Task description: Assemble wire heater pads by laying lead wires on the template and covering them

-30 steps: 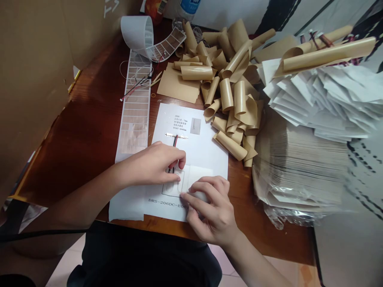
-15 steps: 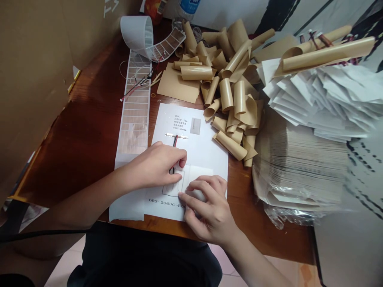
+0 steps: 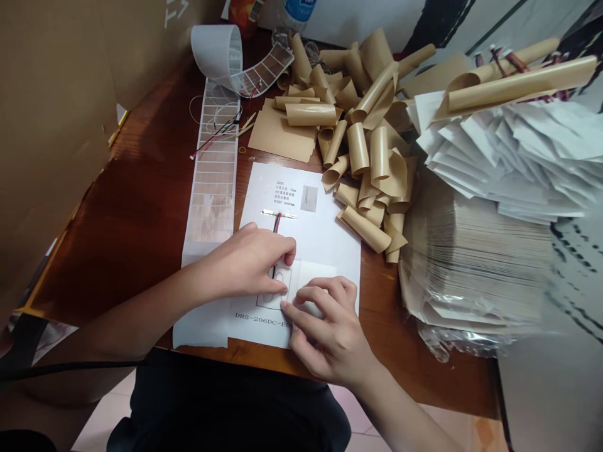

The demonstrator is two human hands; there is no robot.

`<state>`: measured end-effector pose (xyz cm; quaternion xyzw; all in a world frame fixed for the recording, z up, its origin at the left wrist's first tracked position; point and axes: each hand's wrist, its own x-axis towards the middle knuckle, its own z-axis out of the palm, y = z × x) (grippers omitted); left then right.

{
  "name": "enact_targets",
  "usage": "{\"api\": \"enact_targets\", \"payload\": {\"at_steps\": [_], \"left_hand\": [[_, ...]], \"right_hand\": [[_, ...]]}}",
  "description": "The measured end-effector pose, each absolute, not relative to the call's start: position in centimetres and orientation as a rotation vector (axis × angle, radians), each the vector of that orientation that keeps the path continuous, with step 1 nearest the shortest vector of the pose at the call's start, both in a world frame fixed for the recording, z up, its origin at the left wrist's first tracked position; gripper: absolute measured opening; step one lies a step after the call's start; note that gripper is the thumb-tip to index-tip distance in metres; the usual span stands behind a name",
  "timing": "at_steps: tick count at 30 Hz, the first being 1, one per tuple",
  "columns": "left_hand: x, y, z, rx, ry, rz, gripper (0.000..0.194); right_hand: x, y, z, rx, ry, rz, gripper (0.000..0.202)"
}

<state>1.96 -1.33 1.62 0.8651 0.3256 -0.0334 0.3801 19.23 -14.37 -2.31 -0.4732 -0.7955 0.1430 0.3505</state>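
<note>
My left hand [image 3: 257,257] reaches in over a printed sheet [image 3: 325,242], its thumb stretched down onto a small pale film piece [image 3: 288,276] and its index finger bent above, a gap between them. On that piece a thin whitish wire curves in a loop. Red and black leads [image 3: 277,225] run from under this hand up to a strip of clear tape [image 3: 264,213]. My right hand [image 3: 330,320] rests to the right, fingers bent and apart, with the index fingertip touching beside the thumb. A pale square [image 3: 316,270] lies partly beneath the right hand.
A curled strip of grid-marked film [image 3: 214,169] lies left of the sheet. Rolled brown paper pieces [image 3: 358,150] are heaped behind. A tall stack of paper [image 3: 475,263] stands right, a cardboard wall [image 3: 56,125] left, and a bottle [image 3: 294,16] at the back.
My left thumb has slid a little toward me along the film piece, showing more of the wire loop. My right hand has stayed in nearly the same place.
</note>
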Motion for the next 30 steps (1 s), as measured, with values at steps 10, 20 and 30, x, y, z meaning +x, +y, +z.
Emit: {"api": "enact_targets", "payload": {"at_steps": [10, 20, 30], "left_hand": [[1.87, -1.28, 1.85, 2.198, 0.831, -0.106, 0.024], [1.53, -1.35, 2.21, 2.161, 0.827, -0.063, 0.015], [1.45, -1.21, 2.09, 2.183, 0.791, -0.105, 0.021]], "right_hand": [[19.26, -14.48, -2.44, -1.24, -2.001, 0.34, 0.025], [19.16, -14.38, -2.38, -1.206, -2.091, 0.31, 0.022], [19.18, -14.39, -2.3, -1.249, -2.063, 0.296, 0.024]]}}
